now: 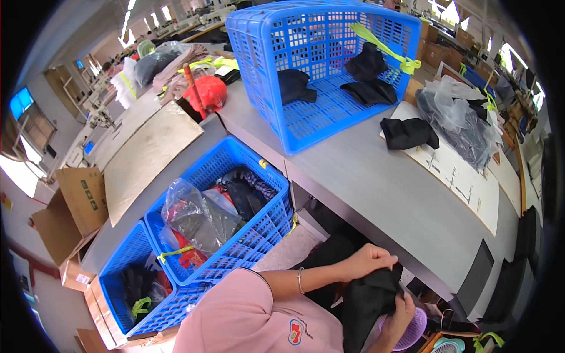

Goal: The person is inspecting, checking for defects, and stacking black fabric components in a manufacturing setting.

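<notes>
My left hand (371,260), with a thin bracelet on its wrist, grips the top of a black garment (368,297) below the near edge of the grey table (376,182). My right hand (403,310) holds the same garment lower down on its right side. The fabric hangs bunched between both hands, over my lap. A pink sleeve and shirt fill the lower edge of the view.
A big blue basket (276,82) lies tipped on the table with black cloth pieces (369,88) inside. A folded black piece (409,133) and a plastic bag of dark fabric (465,126) lie on the right. Two blue crates (268,220) (118,265) stand on the left, a purple basket (416,330) by my right hand.
</notes>
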### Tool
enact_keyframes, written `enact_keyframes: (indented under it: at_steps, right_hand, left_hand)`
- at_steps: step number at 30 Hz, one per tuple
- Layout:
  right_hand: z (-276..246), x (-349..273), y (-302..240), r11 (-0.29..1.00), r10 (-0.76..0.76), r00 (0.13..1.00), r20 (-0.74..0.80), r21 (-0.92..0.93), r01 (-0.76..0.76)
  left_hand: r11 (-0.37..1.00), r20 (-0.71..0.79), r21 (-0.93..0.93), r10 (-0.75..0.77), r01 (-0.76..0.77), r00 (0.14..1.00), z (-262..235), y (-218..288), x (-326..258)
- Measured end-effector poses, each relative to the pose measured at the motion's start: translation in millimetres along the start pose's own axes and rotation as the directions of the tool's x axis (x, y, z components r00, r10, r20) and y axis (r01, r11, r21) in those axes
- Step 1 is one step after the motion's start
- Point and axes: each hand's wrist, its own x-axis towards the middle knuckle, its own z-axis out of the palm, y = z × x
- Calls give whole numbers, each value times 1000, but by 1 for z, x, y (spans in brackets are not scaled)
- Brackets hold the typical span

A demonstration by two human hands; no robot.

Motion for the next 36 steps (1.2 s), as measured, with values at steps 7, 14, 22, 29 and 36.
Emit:
enact_keyframes:
  at_steps: [7,14,22,29,36]
  right_hand:
    - [-2,-2,12,845,242,969,51,481,-236]
    - [79,9,73,965,199,834,515,47,-259]
    - [100,-18,71,896,322,753,575,73,-438]
    - [54,15,30,955,186,982,14,233,-184]
    - [69,29,-30,872,-382,921,79,-298,387]
  left_hand:
    - [684,481,-274,-511,676,712,7,-32,-31]
    - [873,623,-250,-185,418,760,32,-87,-56]
    - [902,-11,-422,-103,89,995,65,-21,-5]
    - [877,-430,-479,-188,-46,883,-14,20,69]
    - [898,-364,-439,-166,-11,917,-1,24,21]
